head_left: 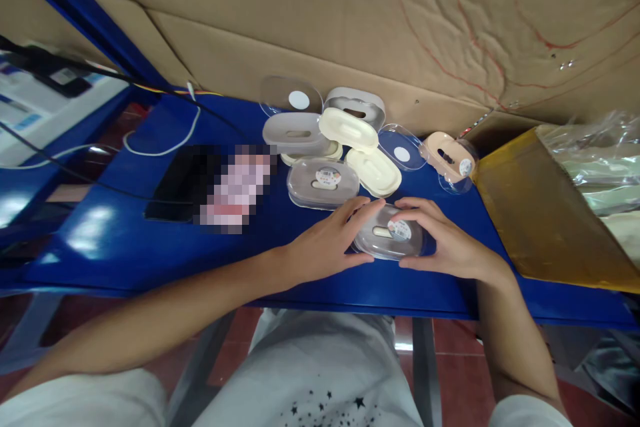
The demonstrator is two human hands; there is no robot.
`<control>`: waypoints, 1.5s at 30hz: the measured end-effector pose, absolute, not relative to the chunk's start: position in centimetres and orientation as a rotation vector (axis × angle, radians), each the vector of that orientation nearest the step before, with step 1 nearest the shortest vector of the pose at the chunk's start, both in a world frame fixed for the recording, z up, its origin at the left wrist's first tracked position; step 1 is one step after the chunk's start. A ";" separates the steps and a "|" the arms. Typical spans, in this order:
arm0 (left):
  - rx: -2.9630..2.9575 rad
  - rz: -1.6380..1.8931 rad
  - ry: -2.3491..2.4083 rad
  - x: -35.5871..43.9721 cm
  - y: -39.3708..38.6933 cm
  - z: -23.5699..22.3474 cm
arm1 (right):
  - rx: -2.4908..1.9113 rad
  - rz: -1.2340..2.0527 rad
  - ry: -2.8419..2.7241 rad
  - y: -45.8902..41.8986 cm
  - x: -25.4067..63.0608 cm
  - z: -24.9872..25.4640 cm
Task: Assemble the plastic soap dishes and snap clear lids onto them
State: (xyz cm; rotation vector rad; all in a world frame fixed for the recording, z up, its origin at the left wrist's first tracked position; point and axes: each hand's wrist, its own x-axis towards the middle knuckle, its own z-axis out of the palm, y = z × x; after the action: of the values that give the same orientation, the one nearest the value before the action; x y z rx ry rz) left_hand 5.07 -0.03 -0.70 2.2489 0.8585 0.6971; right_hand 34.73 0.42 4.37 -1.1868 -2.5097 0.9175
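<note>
Between my two hands, on the blue table, sits an oval grey plastic box [383,238] with a clear lid, a slot in its top and a round label. My left hand [345,237] grips its left end, thumb at the near side and fingers over the far edge. My right hand [440,237] clasps the right end the same way. Just behind it rests a second lidded grey box [323,190], also labelled. Cream oval trays [375,170] and grey slotted covers [295,133] lie in a loose group beyond. A peach slotted piece [447,157] is at the right.
A yellow-taped carton [530,213] with plastic-wrapped pieces stands at the right. Clear lids [403,147] lean near the cardboard wall [300,33]. A dark flat object [175,180] with a blurred-out patch lies left, and a white cable [165,147] loops behind it.
</note>
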 end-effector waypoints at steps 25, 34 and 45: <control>2.360 0.557 0.872 4.5 0.3 -0.6 | -1.191 0.752 -2.602 -0.6 34.4 4.4; 2.535 0.384 0.957 4.7 -0.2 -0.9 | -1.544 0.674 -2.482 0.1 42.3 5.4; 2.677 0.474 0.890 5.0 0.0 -1.6 | -1.410 0.389 -2.276 1.5 38.5 6.2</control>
State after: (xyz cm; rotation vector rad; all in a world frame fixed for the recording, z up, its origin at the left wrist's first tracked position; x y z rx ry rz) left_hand 4.97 -0.01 -1.58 2.6774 0.8904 0.4738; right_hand 38.45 1.49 6.17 -1.4104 -2.2765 0.3895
